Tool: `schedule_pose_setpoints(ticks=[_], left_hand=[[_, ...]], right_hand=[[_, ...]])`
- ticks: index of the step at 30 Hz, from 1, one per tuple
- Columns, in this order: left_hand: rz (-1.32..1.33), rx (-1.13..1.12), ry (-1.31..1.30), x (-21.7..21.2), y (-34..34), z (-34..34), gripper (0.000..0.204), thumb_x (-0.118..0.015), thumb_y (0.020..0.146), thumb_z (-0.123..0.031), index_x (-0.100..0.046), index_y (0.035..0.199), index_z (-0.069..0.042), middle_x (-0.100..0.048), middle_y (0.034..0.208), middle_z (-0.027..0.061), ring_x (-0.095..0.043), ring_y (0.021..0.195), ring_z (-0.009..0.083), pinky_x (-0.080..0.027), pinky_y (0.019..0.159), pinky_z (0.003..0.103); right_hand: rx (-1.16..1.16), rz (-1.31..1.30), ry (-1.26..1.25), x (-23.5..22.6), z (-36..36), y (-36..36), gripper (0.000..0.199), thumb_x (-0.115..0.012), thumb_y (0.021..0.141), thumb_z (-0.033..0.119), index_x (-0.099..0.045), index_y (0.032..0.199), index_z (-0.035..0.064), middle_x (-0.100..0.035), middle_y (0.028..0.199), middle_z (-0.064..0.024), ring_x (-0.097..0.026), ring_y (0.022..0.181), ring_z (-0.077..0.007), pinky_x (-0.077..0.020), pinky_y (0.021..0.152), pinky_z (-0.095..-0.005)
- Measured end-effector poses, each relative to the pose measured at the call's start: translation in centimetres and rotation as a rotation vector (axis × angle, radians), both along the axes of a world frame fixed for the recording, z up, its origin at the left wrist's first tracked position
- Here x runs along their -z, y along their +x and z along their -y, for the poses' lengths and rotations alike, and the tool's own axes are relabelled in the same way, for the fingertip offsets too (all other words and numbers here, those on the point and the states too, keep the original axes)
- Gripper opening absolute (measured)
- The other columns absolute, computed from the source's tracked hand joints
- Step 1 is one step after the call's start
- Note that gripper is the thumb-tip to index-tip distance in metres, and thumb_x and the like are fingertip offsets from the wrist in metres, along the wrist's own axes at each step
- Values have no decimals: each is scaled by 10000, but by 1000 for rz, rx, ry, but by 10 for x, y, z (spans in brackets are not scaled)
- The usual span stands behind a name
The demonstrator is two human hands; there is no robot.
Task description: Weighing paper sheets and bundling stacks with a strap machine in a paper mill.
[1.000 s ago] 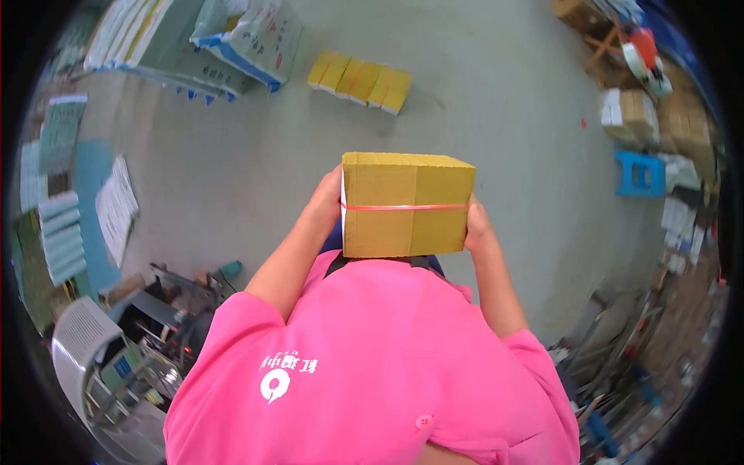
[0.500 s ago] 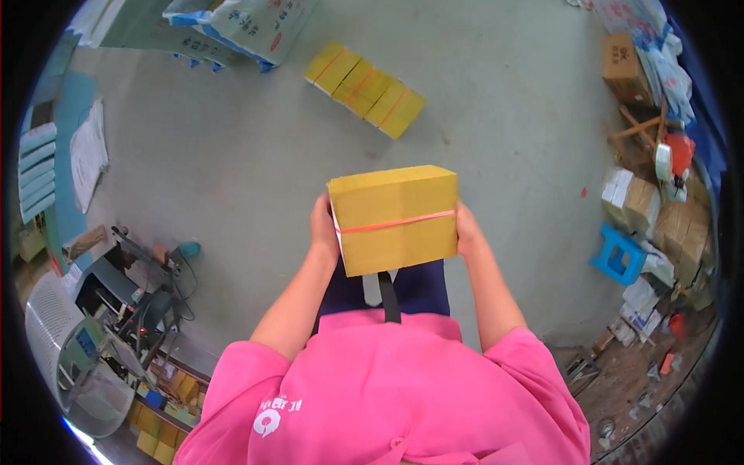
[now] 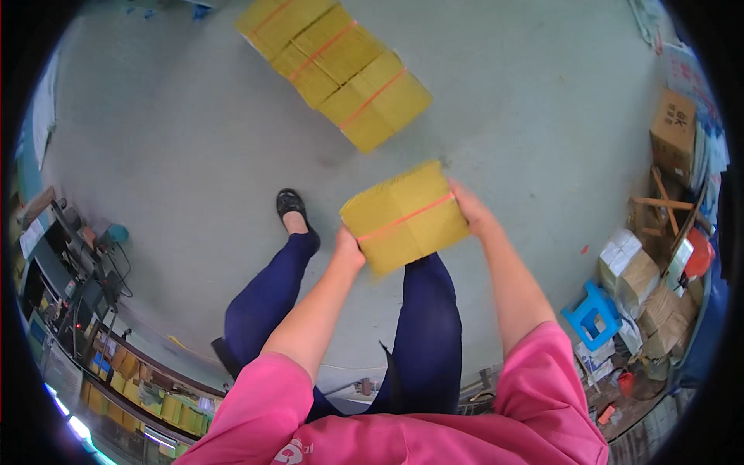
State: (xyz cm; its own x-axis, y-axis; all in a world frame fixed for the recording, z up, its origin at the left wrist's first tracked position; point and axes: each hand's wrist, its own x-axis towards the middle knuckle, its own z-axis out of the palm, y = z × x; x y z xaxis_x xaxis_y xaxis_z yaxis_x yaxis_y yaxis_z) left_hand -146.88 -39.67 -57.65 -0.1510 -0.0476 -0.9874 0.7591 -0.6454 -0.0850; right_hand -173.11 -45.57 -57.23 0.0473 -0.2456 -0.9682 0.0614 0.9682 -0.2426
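Held yellow banded bundle (image 3: 405,217); floor bundles (image 3: 335,63)

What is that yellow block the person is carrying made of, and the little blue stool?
The yellow bundle looks like stacked paper or thin card: matte, soft-edged, tied by an orange band, likely plastic or rubber. The blue stool looks like moulded plastic, smooth and evenly coloured.

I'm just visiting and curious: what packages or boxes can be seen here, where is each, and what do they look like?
Yellow bundle: flat block with an orange band, held between left hand and right hand.
Row of yellow bundles: on the grey floor ahead, orange-banded.
Brown carton: far right.
Wrapped packs: right, above a blue stool.
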Motion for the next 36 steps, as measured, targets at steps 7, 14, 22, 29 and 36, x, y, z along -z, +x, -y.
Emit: schedule_pose_setpoints(ticks=[7,14,22,29,36], left_hand=[[54,-78,-101,139,-65,39,469,-414,990,-429,-496,1308,-93,-529,1336,65,-491,1244,237,-411,1030,461],[67,28,-170,146,-53,58,566,-266,997,-526,-349,1445,-190,-307,1528,57,-265,1403,245,-152,1098,650],[-10,132,-146,116,-60,78,604,-336,967,-567,-365,1432,-183,-297,1519,51,-287,1374,325,-160,1053,714],[-32,162,-184,122,-36,93,628,-287,989,-545,-266,1500,-181,-268,1543,81,-272,1395,352,-184,1051,726],[293,470,-187,24,70,78,725,-456,966,-513,-110,1550,-259,-243,1557,140,-320,1384,358,-321,1080,559]], right_hand=[[-138,-33,-38,131,78,-55,611,-461,961,494,-482,1385,55,-514,1386,-94,-484,1240,-191,-382,1034,-339],[-104,-345,-400,163,72,-70,600,-491,944,505,-499,1379,92,-511,1387,-77,-449,1274,-202,-338,1058,-346],[887,183,31,140,0,-36,639,-457,920,584,-410,1408,175,-432,1416,-94,-394,1300,-332,-299,992,-673],[856,164,-6,138,21,-24,663,-336,970,604,-346,1436,131,-321,1474,-137,-301,1365,-395,-200,1047,-711],[437,-124,-28,19,-69,41,573,-471,979,477,-434,1375,63,-520,1253,-87,-490,1175,-261,-410,967,-409]])
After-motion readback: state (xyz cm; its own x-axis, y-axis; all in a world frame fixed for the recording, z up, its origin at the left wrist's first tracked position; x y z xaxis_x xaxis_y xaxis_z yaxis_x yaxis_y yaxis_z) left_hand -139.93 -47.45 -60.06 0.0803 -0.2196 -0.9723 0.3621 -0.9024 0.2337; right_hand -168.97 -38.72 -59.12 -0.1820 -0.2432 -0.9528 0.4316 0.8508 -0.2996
